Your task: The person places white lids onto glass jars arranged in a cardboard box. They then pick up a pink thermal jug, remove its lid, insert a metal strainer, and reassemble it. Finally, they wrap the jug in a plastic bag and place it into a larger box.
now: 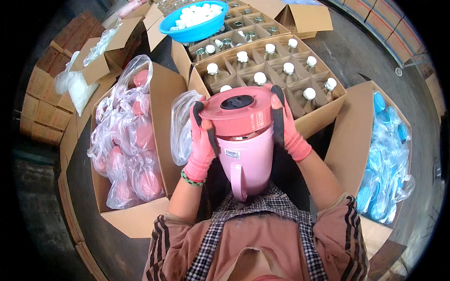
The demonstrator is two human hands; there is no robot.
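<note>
A light-pink plastic jug [248, 159] with a handle and a small label stands upright close in front of my apron. Over its mouth is a darker pink round lid [262, 112] with a black oval centre, slightly tilted. A gap shows between lid and rim at the front, with something shiny inside that I cannot make out. My left hand [202, 140], in a pink glove with black fingers, grips the lid's left side. On the opposite side my right hand [287, 122], gloved alike, is closed on the lid's edge.
Divided cartons [323, 112] of glass bottles with white caps stand ahead. On them rests a blue basin [197, 33] of white caps. A carton of bagged pink parts [143, 136] is at left, another of bagged blue parts [382, 150] at right. Stacked boxes [44, 105] line the far left.
</note>
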